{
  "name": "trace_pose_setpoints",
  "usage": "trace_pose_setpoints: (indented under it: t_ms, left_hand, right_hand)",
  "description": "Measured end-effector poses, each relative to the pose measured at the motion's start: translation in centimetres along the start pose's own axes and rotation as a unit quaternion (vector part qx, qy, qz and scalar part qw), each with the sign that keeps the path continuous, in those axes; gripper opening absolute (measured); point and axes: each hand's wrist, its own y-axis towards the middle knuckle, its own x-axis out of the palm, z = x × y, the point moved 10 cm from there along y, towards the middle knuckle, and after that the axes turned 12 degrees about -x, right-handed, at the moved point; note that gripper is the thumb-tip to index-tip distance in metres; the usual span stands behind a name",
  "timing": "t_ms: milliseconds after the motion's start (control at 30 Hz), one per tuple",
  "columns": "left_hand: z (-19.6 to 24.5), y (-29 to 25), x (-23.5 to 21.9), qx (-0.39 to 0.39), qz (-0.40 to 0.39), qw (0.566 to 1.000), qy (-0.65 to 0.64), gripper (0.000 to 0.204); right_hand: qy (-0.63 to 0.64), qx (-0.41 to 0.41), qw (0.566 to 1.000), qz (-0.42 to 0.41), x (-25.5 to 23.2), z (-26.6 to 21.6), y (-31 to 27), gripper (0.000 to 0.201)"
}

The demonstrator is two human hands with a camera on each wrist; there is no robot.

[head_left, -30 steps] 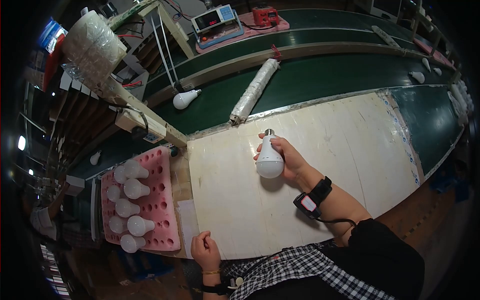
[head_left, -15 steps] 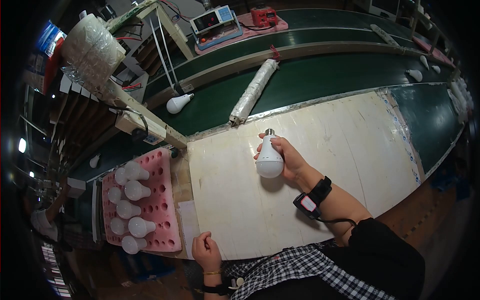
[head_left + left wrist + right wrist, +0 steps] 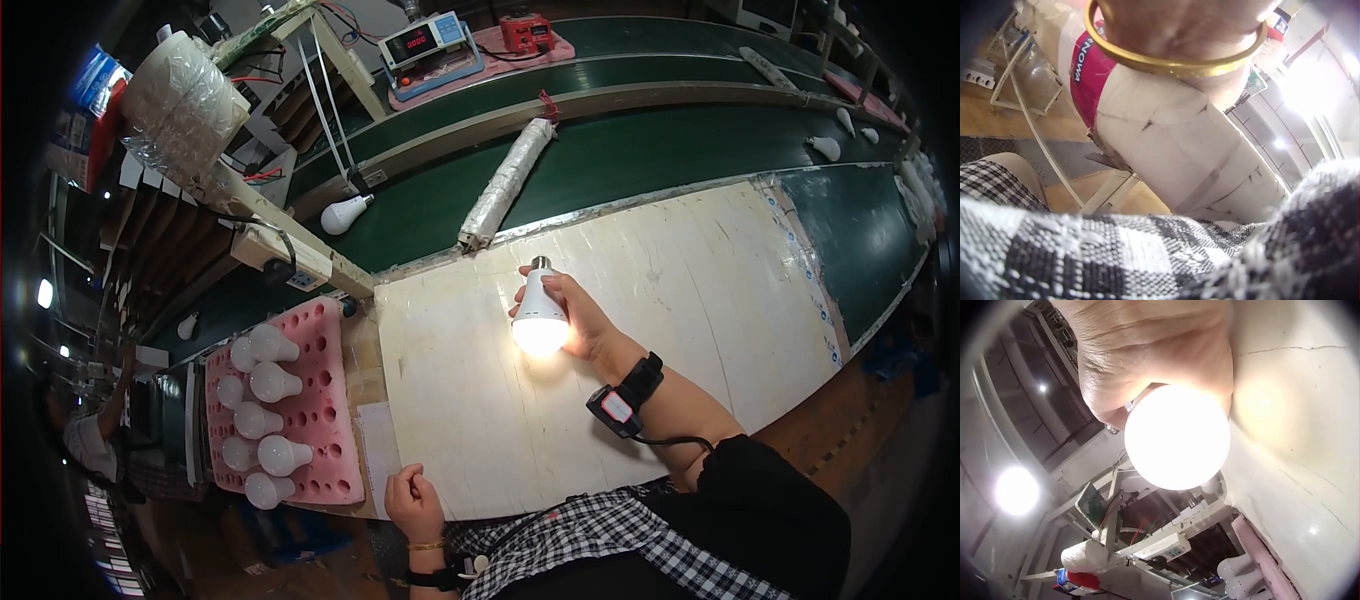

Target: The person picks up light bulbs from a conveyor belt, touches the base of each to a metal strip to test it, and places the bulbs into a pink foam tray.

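Observation:
In the head view a lit bulb [image 3: 541,325] is gripped by the right hand [image 3: 582,318] over the pale board [image 3: 640,400], metal cap pointing away from the body and glowing dome toward it. The right wrist view shows the dome [image 3: 1177,437] as a bright white disc below the right hand [image 3: 1160,356]. At the board's near edge the left hand [image 3: 413,503] rests with its fingers loosely curled, holding nothing. Only the wrist and its gold bangle [image 3: 1179,65] appear in the left wrist view.
Left of the board, a pink foam tray [image 3: 335,400] carries several unlit bulbs [image 3: 275,382]. Across the green belt [image 3: 620,140] lie a wrapped bar [image 3: 508,185], a bulb [image 3: 346,215] and more bulbs at right [image 3: 825,148]. A meter [image 3: 425,40] stands behind.
The bulb in the right hand has turned from unlit to glowing. On the green belt, the loose bulbs have shifted left. Both hands have stayed in place.

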Motion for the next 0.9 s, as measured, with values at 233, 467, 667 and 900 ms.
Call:
trace_pose_setpoints:
  t_ms: [233,467,667,900]
  left_hand:
    - [0.0,0.0,0.0,0.004,0.003,1.0,0.001,0.012]
    - [0.0,0.0,0.0,0.011,0.001,1.0,0.002,0.012]
    - [0.0,0.0,0.0,-0.005,-0.003,1.0,-0.001,0.013]
    - [0.0,0.0,0.0,-0.01,-0.004,1.0,0.0,0.013]
  right_hand:
    - [-0.056,-0.025,0.998,-0.001,-0.3,-0.3,0.3,0.042]
    - [-0.054,-0.021,0.998,0.003,-0.5,-0.2,0.4,0.043]
    - [-0.092,-0.048,0.995,-0.007,-0.3,-0.5,0.4,0.046]
    - [-0.107,-0.061,0.992,-0.006,0.2,-1.0,0.1,0.046]
